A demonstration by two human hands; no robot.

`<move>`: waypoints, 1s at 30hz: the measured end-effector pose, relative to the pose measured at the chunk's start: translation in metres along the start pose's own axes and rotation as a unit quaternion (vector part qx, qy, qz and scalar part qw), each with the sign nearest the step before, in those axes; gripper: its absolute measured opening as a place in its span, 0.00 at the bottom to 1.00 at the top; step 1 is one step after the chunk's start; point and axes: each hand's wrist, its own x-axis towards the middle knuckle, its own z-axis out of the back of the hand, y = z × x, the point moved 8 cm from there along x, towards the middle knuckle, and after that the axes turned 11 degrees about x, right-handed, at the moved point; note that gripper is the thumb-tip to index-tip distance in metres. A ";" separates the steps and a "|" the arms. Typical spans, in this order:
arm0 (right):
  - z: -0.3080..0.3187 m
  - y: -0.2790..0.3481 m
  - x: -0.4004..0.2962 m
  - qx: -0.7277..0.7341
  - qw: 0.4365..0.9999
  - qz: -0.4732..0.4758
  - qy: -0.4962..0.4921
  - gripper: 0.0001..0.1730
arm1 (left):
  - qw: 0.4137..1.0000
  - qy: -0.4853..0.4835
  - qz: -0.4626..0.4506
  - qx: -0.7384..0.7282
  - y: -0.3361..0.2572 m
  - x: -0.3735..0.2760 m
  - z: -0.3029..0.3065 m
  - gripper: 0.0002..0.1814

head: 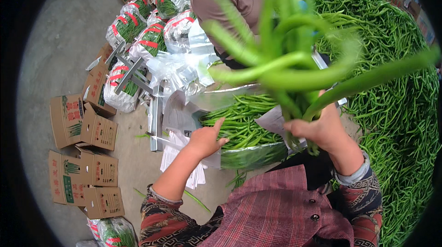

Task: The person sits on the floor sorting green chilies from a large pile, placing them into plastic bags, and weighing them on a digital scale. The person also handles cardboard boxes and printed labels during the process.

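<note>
My right hand (323, 127) grips a bunch of long green chili peppers (293, 74) by its lower end. The bunch is raised close to the camera and partly blurred, and it hides part of the scene behind it. My left hand (206, 140) has its index finger and thumb apart, over the left end of a packed bed of green peppers (247, 119); nothing shows in it. Clear plastic film (250, 157) and printed paper sheets (179, 114) line the sides of that bed. Whether the left fingertips touch the peppers I cannot tell.
A large heap of green peppers (390, 108) spreads along the right. Another person (224, 8) is across from me. A metal frame (156, 119) stands left of the bed. Taped bags of peppers (150, 41), clear bags (176, 70) and cardboard boxes (100, 167) lie to the left.
</note>
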 end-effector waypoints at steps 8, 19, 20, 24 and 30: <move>-0.033 -0.063 0.018 0.104 0.993 0.013 -0.056 0.30 | 0.981 0.057 -0.145 -0.119 0.042 -0.054 0.000 0.13; -0.074 -0.135 0.032 0.033 0.994 0.034 -0.103 0.31 | 0.828 -0.038 -0.161 -0.536 -0.025 0.005 0.094 0.49; -0.073 -0.136 0.031 0.037 0.993 0.021 -0.107 0.31 | 0.810 -0.050 -0.143 -0.567 -0.036 0.011 0.092 0.48; -0.064 -0.148 0.030 0.051 0.992 -0.003 -0.117 0.32 | 0.821 -0.022 -0.133 -0.554 -0.044 0.020 0.087 0.41; -0.051 -0.175 0.028 -0.067 0.987 -0.130 -0.061 0.33 | 0.917 -0.201 -0.342 0.033 -0.094 -0.075 0.138 0.23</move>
